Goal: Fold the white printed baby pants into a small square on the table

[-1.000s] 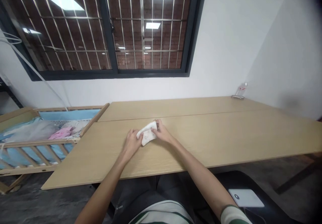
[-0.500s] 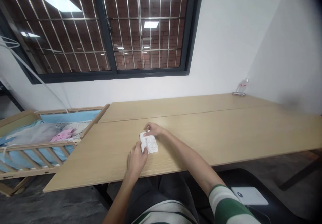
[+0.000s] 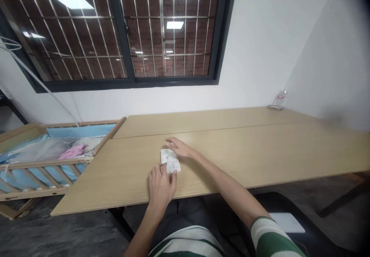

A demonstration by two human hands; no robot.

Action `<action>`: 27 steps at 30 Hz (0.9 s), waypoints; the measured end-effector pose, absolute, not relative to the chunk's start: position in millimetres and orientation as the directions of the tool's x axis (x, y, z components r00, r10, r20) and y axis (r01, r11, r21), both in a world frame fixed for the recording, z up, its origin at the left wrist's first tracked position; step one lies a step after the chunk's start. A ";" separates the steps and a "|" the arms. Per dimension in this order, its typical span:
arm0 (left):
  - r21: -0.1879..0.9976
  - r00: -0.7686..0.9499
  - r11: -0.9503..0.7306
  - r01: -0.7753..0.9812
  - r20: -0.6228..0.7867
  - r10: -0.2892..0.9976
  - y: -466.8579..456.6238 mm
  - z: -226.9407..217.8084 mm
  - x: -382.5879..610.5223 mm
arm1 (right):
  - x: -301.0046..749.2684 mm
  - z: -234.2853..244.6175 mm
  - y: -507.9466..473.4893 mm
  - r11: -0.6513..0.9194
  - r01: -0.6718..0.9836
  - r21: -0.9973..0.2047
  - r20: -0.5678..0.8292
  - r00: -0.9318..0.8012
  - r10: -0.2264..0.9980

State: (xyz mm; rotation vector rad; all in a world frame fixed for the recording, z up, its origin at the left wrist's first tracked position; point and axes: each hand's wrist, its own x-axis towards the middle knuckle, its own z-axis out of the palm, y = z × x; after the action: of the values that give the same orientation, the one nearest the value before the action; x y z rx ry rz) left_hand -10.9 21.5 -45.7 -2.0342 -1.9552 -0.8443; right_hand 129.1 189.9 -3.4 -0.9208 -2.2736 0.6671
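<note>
my left hand (image 3: 162,183): reached in from the near side with fingers bent and thumb apart; its fingertips met the lower edge of the cloth, and i saw no grip closed on it.
my right hand (image 3: 179,148): crossed the far right corner with fingers loosely extended, clenched on nothing that showed; its underside was hidden, so i cannot tell whether it pressed down.
white cloth (image 3: 169,161): lay flat between my hands, a small, slightly rumpled piece with faint markings, apparently folded.
step at the cloth: judged from the pose, i was flattening or squaring the piece against the wood, near edge and far corner attended to at once.
demand on my fingers: a further move, as i judged it, called for light, even fingertip contact, or a pinch at one free edge, without dragging the layers askew.
wooden tabletop (image 3: 245,153): bore the cloth on its nearer panel; a seam ran behind my right hand.
striped sleeve (image 3: 264,234): green and white, covered my right upper arm.
pale flat object (image 3: 287,223): lay on the black seat to my right, partly behind the sleeve.
cot (image 3: 46,163): adjoined the tabletop at left, blue-lined, with pink fabric (image 3: 73,152) inside.
clear bottle (image 3: 280,98): stood in the far right corner.
barred window (image 3: 173,81): rose beyond, dark-framed.
</note>
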 end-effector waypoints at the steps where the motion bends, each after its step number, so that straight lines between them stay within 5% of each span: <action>1: 0.224 0.010 -0.161 0.961 0.554 0.832 15.9 -48.9 -3.9 | 127.4 3.5 179.3 0.682 0.422 -0.596 0.333 -0.643 0.689; 9: 0.103 0.113 -0.191 0.976 0.511 0.852 7.3 -70.5 20.7 | 122.5 9.5 107.9 0.799 0.260 -0.542 0.090 -0.928 0.363; 14: 0.124 0.117 -0.206 0.971 0.503 0.856 8.0 -65.9 13.4 | 134.4 -8.1 126.8 0.725 0.338 -0.600 0.019 -0.900 0.435; 27: 0.146 0.114 -0.202 0.968 0.459 0.881 9.4 -65.4 11.5 | 144.1 -27.0 200.6 0.732 0.473 -0.491 0.025 -0.832 0.554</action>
State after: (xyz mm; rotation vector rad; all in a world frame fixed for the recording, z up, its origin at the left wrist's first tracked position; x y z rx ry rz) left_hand 11.5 9.4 -65.4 -2.1947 -1.8513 -0.6820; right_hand 144.1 200.6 -27.0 -0.8263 -2.7634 0.7138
